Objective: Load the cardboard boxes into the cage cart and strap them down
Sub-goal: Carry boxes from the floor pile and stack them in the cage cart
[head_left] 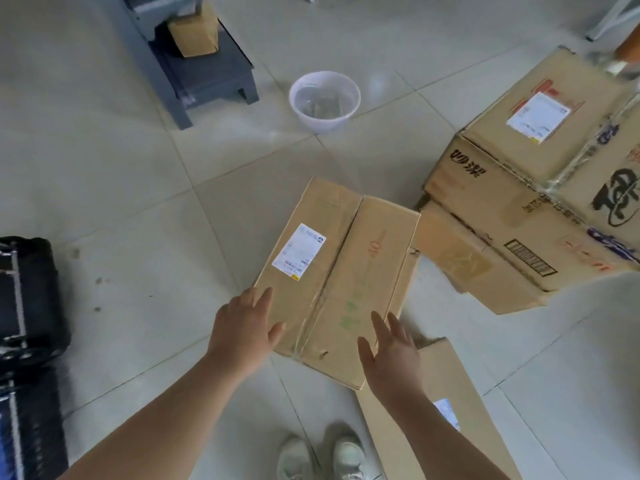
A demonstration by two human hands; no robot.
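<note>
Head view, left hand (242,329), right hand (393,356), fingers (264,299) spread, one taped box (363,258), three other boxes (571,81) (485,265) (450,375).

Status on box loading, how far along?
Done: nothing visible; no cage cart in view. In hand: left hand and right hand, both open, at the near end of the taped box on the floor. Left: that box, the stacked boxes at right, the box by the shoes, all strapping.

left hand (242,327), right hand (391,355), fingers extended
</note>
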